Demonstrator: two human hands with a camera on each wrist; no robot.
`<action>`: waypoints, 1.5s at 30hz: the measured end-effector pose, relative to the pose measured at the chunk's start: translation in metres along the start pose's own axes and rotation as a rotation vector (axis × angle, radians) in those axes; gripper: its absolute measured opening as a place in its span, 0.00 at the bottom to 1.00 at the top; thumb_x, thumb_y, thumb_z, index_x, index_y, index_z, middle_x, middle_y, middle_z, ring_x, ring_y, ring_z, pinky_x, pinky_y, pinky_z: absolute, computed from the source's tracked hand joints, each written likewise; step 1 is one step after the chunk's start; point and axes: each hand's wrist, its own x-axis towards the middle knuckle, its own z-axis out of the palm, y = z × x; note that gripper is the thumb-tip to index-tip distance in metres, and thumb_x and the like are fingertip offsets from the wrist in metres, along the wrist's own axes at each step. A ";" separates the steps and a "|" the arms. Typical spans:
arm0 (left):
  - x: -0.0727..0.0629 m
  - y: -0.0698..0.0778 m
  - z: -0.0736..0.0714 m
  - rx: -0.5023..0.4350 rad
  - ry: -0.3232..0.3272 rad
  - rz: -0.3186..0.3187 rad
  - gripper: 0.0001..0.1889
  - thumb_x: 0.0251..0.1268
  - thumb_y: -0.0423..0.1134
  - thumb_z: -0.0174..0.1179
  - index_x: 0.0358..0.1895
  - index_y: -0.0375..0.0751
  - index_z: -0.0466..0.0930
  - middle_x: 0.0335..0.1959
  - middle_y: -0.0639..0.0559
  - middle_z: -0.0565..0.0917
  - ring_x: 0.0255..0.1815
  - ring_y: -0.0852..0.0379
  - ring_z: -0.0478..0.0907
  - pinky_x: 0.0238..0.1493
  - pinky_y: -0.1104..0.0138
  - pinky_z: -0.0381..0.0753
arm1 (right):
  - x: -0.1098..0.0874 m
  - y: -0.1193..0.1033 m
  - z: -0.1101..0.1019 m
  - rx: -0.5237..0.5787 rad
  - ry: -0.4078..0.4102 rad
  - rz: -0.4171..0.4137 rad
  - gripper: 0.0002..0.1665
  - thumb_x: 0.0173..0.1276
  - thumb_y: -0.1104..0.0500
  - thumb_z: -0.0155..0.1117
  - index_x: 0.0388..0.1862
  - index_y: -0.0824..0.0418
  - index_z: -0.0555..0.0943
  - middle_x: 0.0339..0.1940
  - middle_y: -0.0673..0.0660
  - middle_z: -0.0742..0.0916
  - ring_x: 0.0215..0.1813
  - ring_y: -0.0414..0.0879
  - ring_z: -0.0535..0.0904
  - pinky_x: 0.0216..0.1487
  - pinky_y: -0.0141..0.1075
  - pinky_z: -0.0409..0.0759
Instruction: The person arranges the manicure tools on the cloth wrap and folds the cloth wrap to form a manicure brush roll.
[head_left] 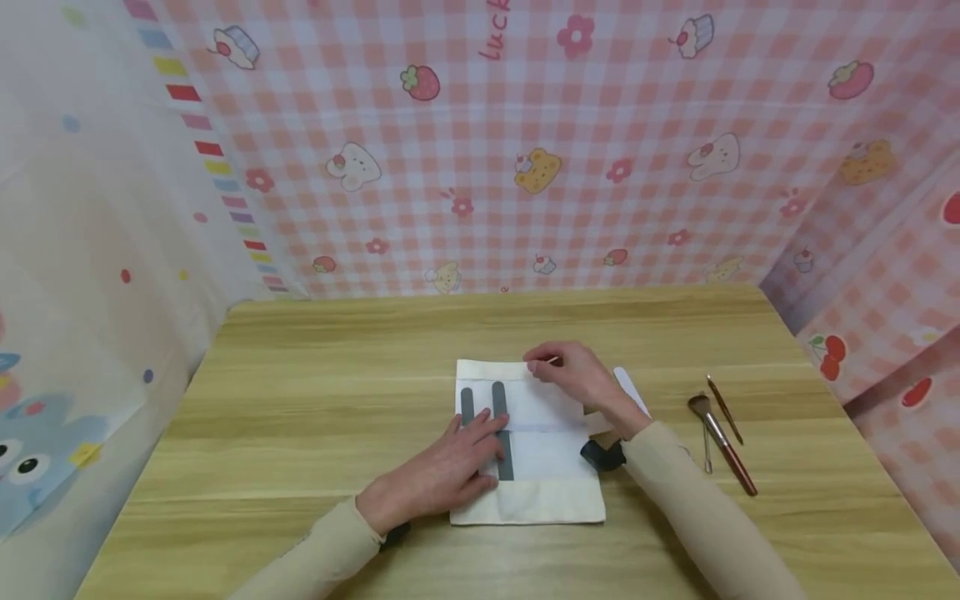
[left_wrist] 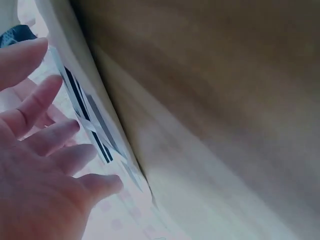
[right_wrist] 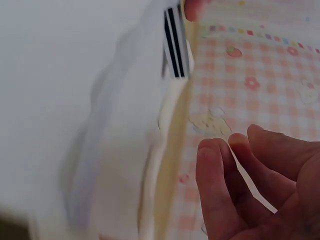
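Observation:
A white cloth pouch (head_left: 551, 454) with cream folded edges lies flat on the table. Two dark grey nail files (head_left: 499, 404) stand side by side in its left half, and their striped edges show in both wrist views. My left hand (head_left: 446, 467) rests over the pouch's left side, fingers spread across the files. At the pouch's upper right edge, my right hand (head_left: 576, 373) pinches a thin pale strip (right_wrist: 248, 181) between thumb and fingers. Most of that strip is hidden by the fingers, so its kind is unclear.
Right of the pouch lie a makeup brush (head_left: 723, 443), thin tweezers (head_left: 724, 408) and a slim metal stick (head_left: 707, 448). A white rounded strip (head_left: 630, 388) and a black object (head_left: 602, 455) are partly behind my right wrist. Patterned cloth (head_left: 487, 208) hangs behind the table.

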 end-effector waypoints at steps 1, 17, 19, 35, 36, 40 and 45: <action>0.001 0.000 0.000 0.019 0.007 0.007 0.15 0.76 0.43 0.62 0.58 0.42 0.77 0.80 0.39 0.63 0.81 0.36 0.56 0.74 0.33 0.57 | -0.004 0.002 -0.006 -0.002 0.014 -0.008 0.19 0.81 0.53 0.61 0.61 0.63 0.84 0.51 0.60 0.89 0.50 0.52 0.86 0.50 0.46 0.84; 0.019 -0.002 -0.001 0.141 0.044 0.097 0.22 0.73 0.49 0.66 0.62 0.41 0.81 0.70 0.44 0.74 0.66 0.51 0.76 0.70 0.53 0.74 | -0.055 0.043 -0.072 -0.175 0.172 0.060 0.20 0.81 0.54 0.59 0.61 0.67 0.82 0.57 0.65 0.87 0.58 0.62 0.82 0.55 0.54 0.82; 0.018 -0.003 -0.001 0.154 0.050 0.114 0.21 0.73 0.49 0.66 0.61 0.41 0.82 0.69 0.44 0.74 0.66 0.51 0.75 0.70 0.56 0.73 | -0.057 0.048 -0.074 -0.192 0.165 0.073 0.21 0.80 0.55 0.60 0.61 0.69 0.82 0.56 0.67 0.86 0.58 0.64 0.82 0.56 0.55 0.82; 0.014 -0.006 -0.005 0.021 -0.064 0.014 0.34 0.65 0.56 0.71 0.70 0.44 0.78 0.79 0.48 0.66 0.81 0.50 0.59 0.77 0.56 0.63 | -0.058 0.066 -0.076 -0.337 0.074 0.133 0.21 0.66 0.58 0.74 0.51 0.71 0.81 0.40 0.60 0.85 0.40 0.50 0.79 0.40 0.40 0.79; 0.014 -0.006 -0.005 0.022 -0.066 0.015 0.34 0.64 0.57 0.71 0.70 0.44 0.78 0.79 0.49 0.66 0.81 0.50 0.58 0.77 0.56 0.63 | -0.057 0.066 -0.075 -0.348 0.070 0.137 0.21 0.66 0.58 0.75 0.50 0.71 0.81 0.40 0.60 0.85 0.40 0.50 0.79 0.39 0.40 0.78; 0.014 -0.007 -0.004 0.030 -0.071 0.016 0.35 0.63 0.57 0.72 0.70 0.44 0.77 0.79 0.49 0.65 0.81 0.50 0.58 0.77 0.56 0.63 | -0.055 0.065 -0.074 -0.384 0.079 0.157 0.20 0.64 0.58 0.76 0.47 0.71 0.81 0.37 0.59 0.84 0.37 0.50 0.78 0.36 0.39 0.76; 0.014 -0.008 -0.002 0.029 -0.075 0.010 0.35 0.63 0.57 0.72 0.71 0.45 0.77 0.80 0.50 0.64 0.82 0.51 0.57 0.77 0.56 0.63 | -0.053 0.065 -0.074 -0.398 0.069 0.184 0.21 0.63 0.58 0.74 0.48 0.71 0.82 0.38 0.59 0.85 0.37 0.49 0.80 0.36 0.39 0.78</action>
